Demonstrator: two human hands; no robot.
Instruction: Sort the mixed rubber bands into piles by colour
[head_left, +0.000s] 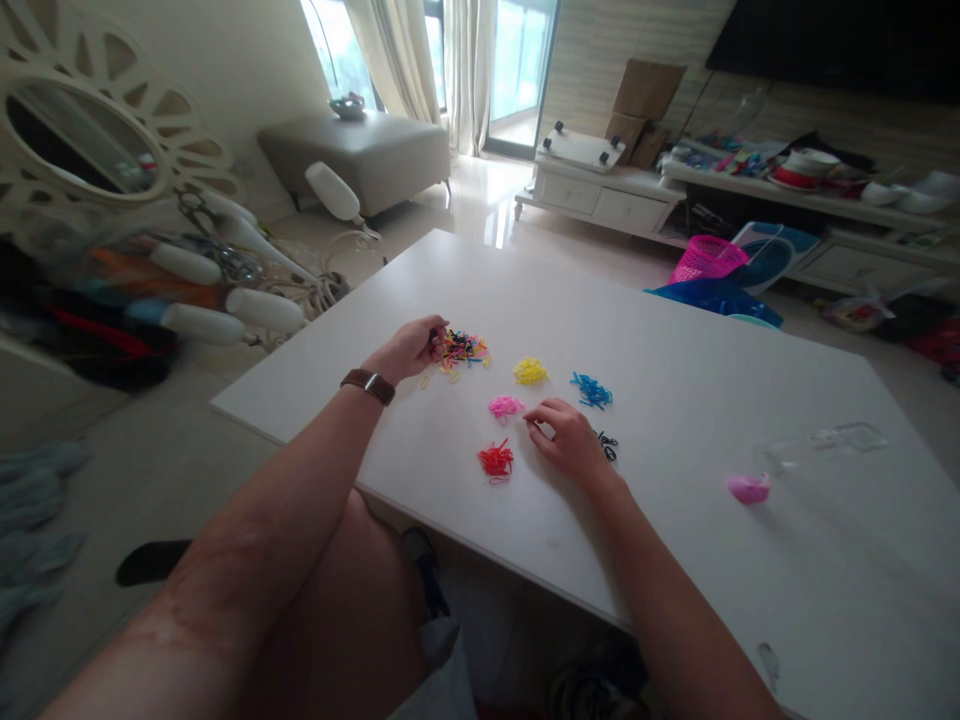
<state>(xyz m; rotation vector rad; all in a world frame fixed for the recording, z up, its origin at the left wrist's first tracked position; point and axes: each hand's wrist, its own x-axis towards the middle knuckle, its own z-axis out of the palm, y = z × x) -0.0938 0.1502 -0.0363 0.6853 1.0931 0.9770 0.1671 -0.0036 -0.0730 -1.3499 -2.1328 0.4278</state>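
The mixed pile (465, 347) of small coloured bands lies on the table (480, 280), with the left hand (411, 347) at its left side, fingers curled in toward it; whether they pinch a band I cannot tell. The step in hand looks to be picking bands out by colour. Just right of and nearer the person than that heap sits the pink pile (505, 407), and the right hand (568, 440) is beside it, palm down, thumb and forefinger bent toward each other at its edge; whether a band is between them is too small to see. The next move seems to call for a light fingertip pinch on single loops, without dragging neighbours along. Around these lie the yellow pile (531, 372), the blue pile (592, 390), the red pile (496, 460) and the black pile (607, 446), the last partly hidden by the right hand. The piles stand close, so a sweeping wrist could brush the black or red one. The near edge runs under both forearms, with the red pile nearest it; more room to move lies beyond the yellow and blue piles, and rightward up to a pink object (750, 488) and a clear container (825, 440).
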